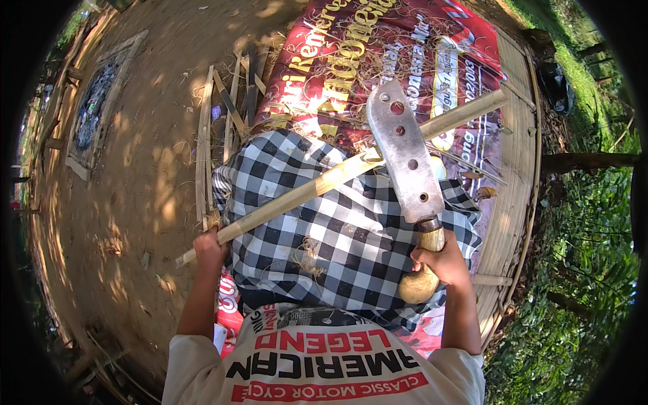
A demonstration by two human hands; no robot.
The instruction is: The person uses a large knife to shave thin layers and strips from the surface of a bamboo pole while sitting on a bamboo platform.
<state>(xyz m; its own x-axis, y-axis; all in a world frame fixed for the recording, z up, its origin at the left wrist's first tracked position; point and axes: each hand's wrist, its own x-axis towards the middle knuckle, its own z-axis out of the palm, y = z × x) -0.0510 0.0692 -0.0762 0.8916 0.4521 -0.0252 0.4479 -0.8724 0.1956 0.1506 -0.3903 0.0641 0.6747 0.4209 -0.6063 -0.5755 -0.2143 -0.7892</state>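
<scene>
The bamboo strip (337, 177) lies slantwise over my checked cloth (337, 236), rising from lower left to upper right. My left hand (209, 250) grips its near end; my right hand (439, 260) clutches the cleaver (405, 158), blade laid across its middle.

printed banner (418, 47) | red, yellow and white lettering | spread flat ahead of lap
</scene>
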